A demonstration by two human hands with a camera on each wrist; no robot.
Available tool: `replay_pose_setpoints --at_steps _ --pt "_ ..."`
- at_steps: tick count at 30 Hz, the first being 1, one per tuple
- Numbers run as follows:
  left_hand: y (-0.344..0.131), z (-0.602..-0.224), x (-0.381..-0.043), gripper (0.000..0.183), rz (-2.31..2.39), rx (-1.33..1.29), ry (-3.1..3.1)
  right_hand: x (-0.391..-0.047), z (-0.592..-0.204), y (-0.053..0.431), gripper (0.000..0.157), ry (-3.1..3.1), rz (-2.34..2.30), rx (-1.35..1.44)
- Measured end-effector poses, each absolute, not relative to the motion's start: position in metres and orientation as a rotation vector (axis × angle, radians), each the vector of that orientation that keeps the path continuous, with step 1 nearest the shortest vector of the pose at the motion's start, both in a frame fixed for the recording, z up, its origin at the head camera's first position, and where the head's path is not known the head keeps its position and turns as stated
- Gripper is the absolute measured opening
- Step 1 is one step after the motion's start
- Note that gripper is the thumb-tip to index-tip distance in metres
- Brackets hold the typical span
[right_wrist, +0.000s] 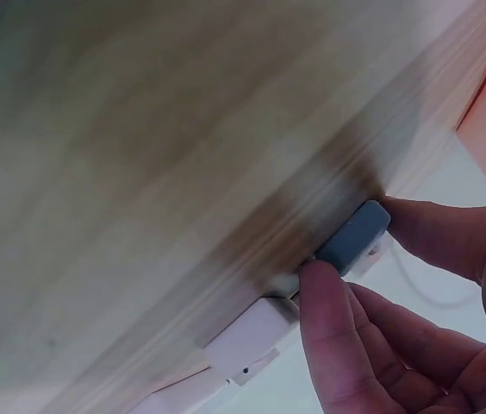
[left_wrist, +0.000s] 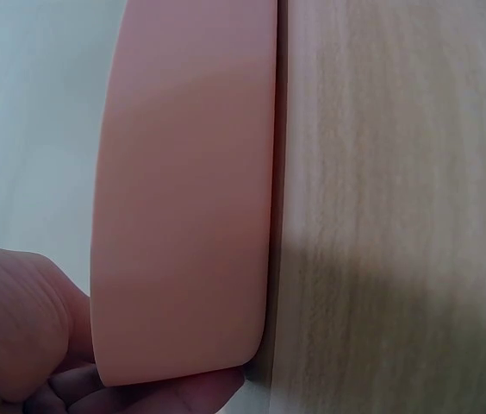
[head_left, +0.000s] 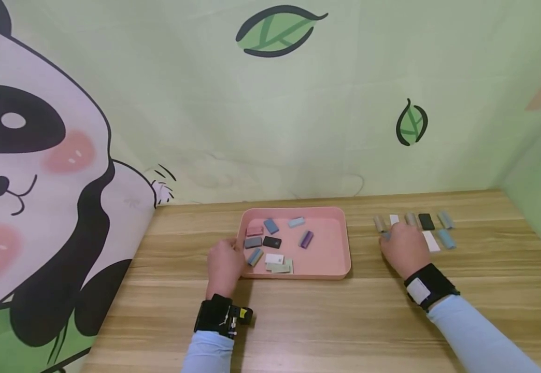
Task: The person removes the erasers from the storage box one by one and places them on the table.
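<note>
At the left end of a pink tray (head_left: 324, 264), my left hand (head_left: 225, 259) grips the wall, the thumb near the rim and fingers curled at the tray's corner in the left wrist view. My right hand (head_left: 406, 248) is off to the right of the tray. Between thumb and fingertip it pinches a small blue-grey block (right_wrist: 355, 237), close over the wood. A white block (right_wrist: 252, 338) lies just beyond those fingers. Inside the tray are several small flat pieces, among them a purple block (head_left: 305, 239), a black block (head_left: 272, 242) and a pink block (head_left: 254, 231).
Around the right hand lie more pieces in rough rows: a black block (head_left: 426, 221), a blue block (head_left: 447, 239) and a white piece (head_left: 431, 241). White and pale green pieces (head_left: 280, 268) overlap in the tray. A printed cloth wall (head_left: 298, 129) rises behind the wooden table (head_left: 308, 321).
</note>
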State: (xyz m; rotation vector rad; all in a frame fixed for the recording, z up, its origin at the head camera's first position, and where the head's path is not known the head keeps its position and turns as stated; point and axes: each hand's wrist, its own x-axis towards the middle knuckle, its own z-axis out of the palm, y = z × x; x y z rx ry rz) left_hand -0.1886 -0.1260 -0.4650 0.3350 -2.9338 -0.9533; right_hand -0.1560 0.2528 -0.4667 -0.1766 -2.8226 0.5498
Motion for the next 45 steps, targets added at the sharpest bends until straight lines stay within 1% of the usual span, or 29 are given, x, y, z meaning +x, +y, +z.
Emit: replay_pose_setpoints --at_steps 4,6,11,12,16,20,24,30,37,45 --pt "-0.127 -0.464 -0.189 0.029 -0.962 0.344 -2.938 -0.153 -0.461 0.242 0.036 -2.827 0.506 -0.165" --pt "-0.127 -0.463 -0.189 0.029 -0.981 0.351 -2.939 -0.155 -0.456 0.232 0.033 -2.790 0.447 -0.127" --pt "-0.127 -0.461 -0.188 0.029 -1.000 0.354 -2.937 -0.165 -0.439 0.197 0.010 -2.694 0.351 0.089" --pt "-0.126 -0.461 -0.188 0.029 -1.008 0.359 -2.937 -0.167 -0.434 0.189 0.010 -2.699 0.366 0.146" --pt "-0.125 -0.460 -0.187 0.030 -1.029 0.393 -2.941 -0.174 -0.421 0.158 0.032 -2.791 0.417 0.406" --pt "-0.126 -0.459 -0.187 0.032 -1.061 0.430 -2.953 -0.183 -0.419 0.136 0.041 -2.893 0.389 0.637" --pt "-0.126 -0.459 -0.187 0.035 -1.080 0.447 -2.961 -0.189 -0.423 0.123 0.048 -2.943 0.340 0.763" --pt "-0.129 -0.459 -0.188 0.037 -1.111 0.471 -2.966 -0.195 -0.428 0.112 0.045 -3.003 0.313 0.871" --pt "-0.127 -0.460 -0.189 0.033 -1.099 0.449 -2.969 -0.205 -0.433 0.111 0.042 -3.062 0.224 0.887" --pt "-0.128 -0.459 -0.189 0.034 -1.093 0.468 -2.972 -0.212 -0.436 0.108 0.038 -3.169 0.380 0.937"
